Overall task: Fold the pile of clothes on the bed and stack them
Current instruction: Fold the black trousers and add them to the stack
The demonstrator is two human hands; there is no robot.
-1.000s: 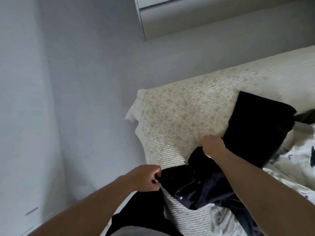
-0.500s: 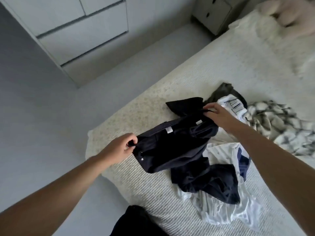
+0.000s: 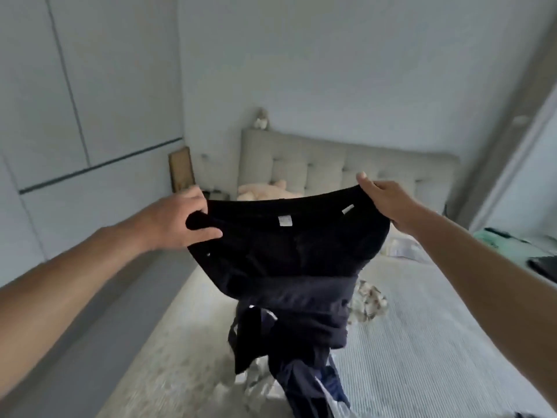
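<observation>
Hanging above the bed [image 3: 437,342], the dark trousers [image 3: 289,260] are held up by the waistband, with the legs trailing down to the mattress near its foot. The waistband edge runs nearly level from one hand to the other, sagging slightly at the middle; two white labels show on the inner face. Open mattress surface lies to the right of the hanging fabric, and a strip of floor [image 3: 126,327] runs along the bed's left edge beside the wardrobe [image 3: 75,116]. A patterned garment [image 3: 369,300] lies crumpled on the bed just right of the trousers, and light-coloured clothes [image 3: 259,384] sit under the trailing legs. The upholstered headboard [image 3: 316,164] stands at the far end.

The left hand [image 3: 180,221] grips the left waistband corner, thumb in front and fingers curled round the cloth. The right hand [image 3: 385,203] pinches the right corner, thumb on top of the band. Both forearms reach forward, spread apart at about the same height.
</observation>
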